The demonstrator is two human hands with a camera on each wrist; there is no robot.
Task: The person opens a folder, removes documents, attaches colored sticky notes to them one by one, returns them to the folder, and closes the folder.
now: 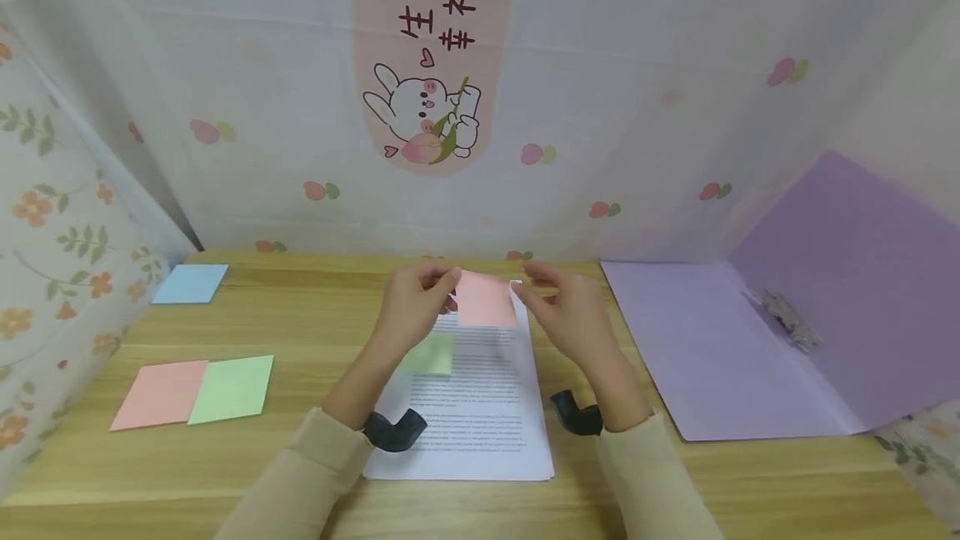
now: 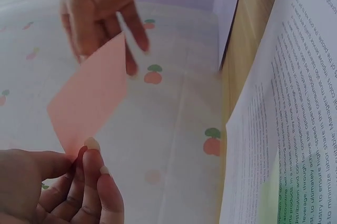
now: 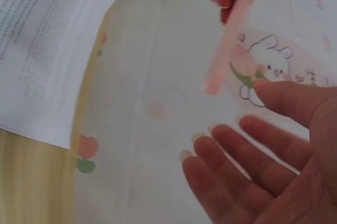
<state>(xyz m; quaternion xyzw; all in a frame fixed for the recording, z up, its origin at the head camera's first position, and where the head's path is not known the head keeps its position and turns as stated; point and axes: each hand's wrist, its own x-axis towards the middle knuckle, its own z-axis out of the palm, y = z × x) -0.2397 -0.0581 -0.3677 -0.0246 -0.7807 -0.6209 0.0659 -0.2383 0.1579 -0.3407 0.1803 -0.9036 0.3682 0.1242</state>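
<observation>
Clearly, the left hand [image 1: 409, 300] pinches a square pink paper note [image 1: 486, 302], which only the right wrist view shows apart from the released right hand [image 1: 573, 311].

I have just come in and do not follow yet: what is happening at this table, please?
A person's left hand pinches a pink note, held up near the far end of the printed pages. The right hand hovers near the note's other edge, holding nothing. A green note lies on the pages. To the left are a pink pad, a green pad beside it and, farther back, a blue pad; to the right is an open purple folder.
</observation>
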